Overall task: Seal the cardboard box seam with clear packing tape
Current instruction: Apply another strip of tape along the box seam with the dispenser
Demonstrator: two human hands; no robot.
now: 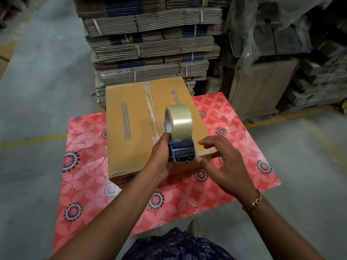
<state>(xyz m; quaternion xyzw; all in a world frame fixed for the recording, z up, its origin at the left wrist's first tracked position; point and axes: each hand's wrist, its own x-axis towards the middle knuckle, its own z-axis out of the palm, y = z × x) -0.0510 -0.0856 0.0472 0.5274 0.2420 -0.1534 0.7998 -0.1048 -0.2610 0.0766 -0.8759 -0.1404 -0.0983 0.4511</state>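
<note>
A closed brown cardboard box (129,128) lies on a table with a red flowered cloth (244,147). Clear tape runs along its centre seam (151,107) from the far edge toward me. My left hand (161,156) grips a blue tape dispenser (183,152) that carries a roll of clear packing tape (180,119), held above the near right part of the box top. My right hand (223,162) hovers just right of the dispenser's cutter end, fingers spread, fingertips close to it; whether they touch the tape's end I cannot tell.
Bundled flat cardboard sheets (150,44) are stacked high right behind the table. Plastic-wrapped cartons (281,53) stand at the back right. Grey concrete floor with a yellow line (32,140) surrounds the table.
</note>
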